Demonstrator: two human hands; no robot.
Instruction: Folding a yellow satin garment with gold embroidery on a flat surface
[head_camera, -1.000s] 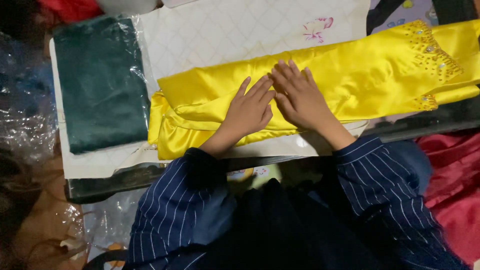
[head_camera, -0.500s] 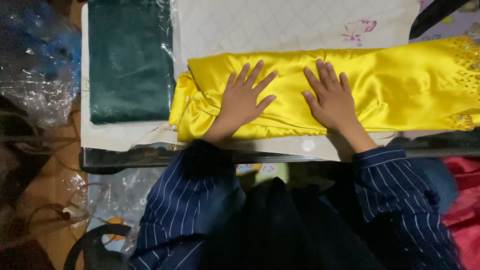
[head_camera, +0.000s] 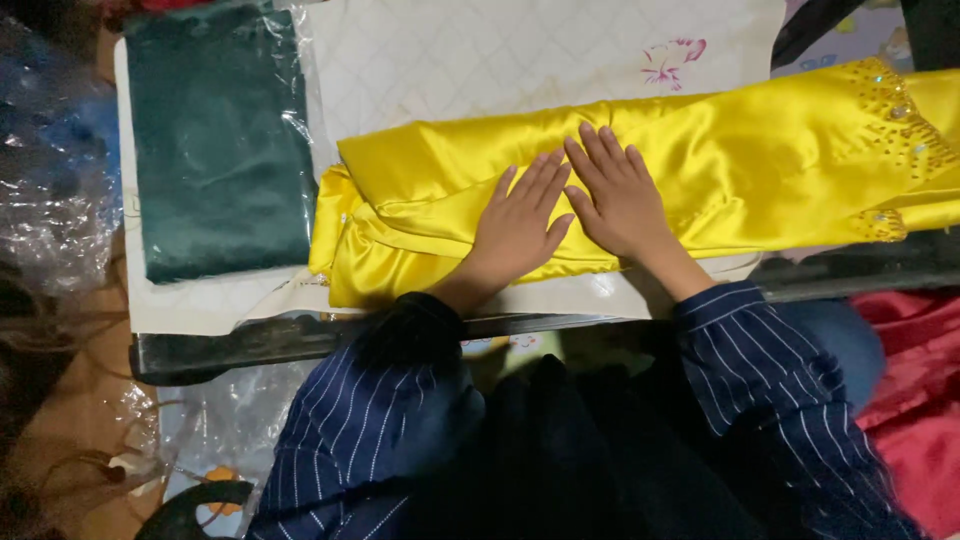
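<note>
On the white quilted table cover (head_camera: 480, 60), the yellow satin garment (head_camera: 760, 160) lies with its long axis left to right. Your left hand (head_camera: 515, 225) and right hand (head_camera: 620, 195) press flat on it, fingers spread, side by side, holding nothing; the folded end lies left, nearer your left hand.

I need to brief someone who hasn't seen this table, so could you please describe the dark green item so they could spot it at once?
On the white quilted table cover, look left of the yellow satin garment under both hands. The green folded fabric lies there, apart from the hands, the only piece wrapped in clear plastic.
</note>
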